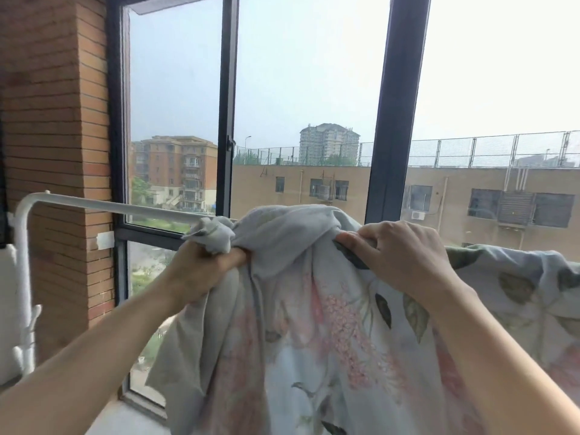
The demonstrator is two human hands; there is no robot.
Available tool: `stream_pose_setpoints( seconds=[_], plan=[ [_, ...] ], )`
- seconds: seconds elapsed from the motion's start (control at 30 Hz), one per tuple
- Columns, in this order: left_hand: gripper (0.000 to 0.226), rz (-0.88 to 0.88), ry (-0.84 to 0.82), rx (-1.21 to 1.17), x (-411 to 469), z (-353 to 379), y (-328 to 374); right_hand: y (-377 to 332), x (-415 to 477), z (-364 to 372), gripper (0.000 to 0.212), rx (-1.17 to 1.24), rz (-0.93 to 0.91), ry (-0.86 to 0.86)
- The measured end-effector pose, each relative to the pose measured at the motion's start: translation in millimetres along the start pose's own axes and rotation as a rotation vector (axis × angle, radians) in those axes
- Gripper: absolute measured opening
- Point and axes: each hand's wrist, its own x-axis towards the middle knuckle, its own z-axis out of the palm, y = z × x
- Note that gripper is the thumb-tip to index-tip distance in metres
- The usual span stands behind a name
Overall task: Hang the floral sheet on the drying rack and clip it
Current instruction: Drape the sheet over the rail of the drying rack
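Note:
The floral sheet (314, 324), pale blue-grey with pink blossoms and dark leaves, hangs in folds in front of me and drapes off to the right over the rail. My left hand (201, 271) grips a bunched corner of it just below the white drying rack bar (110, 207). My right hand (405, 255) pinches the sheet's top edge, fingers curled into the fabric. The rack's bar runs from the left upright toward the middle; its right part is hidden under the cloth. No clip is in view.
A brick pillar (53, 152) stands at the left behind the rack's white upright (23, 277). Dark-framed windows (395, 105) fill the wall ahead, with buildings outside. A pale sill (125, 416) lies low at the left.

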Motion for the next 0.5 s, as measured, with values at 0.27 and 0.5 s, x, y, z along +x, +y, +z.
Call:
stream_pose_setpoints(
  seconds=[0.27, 0.5],
  plan=[
    [0.024, 0.091, 0.384, 0.264, 94, -10, 72, -4, -3, -8, 0.050, 0.018, 0.015, -0.004],
    [0.061, -0.282, -0.014, 0.917, 122, 24, 28, 15, -4, -18, 0.044, -0.076, 0.312, -0.023]
  ],
)
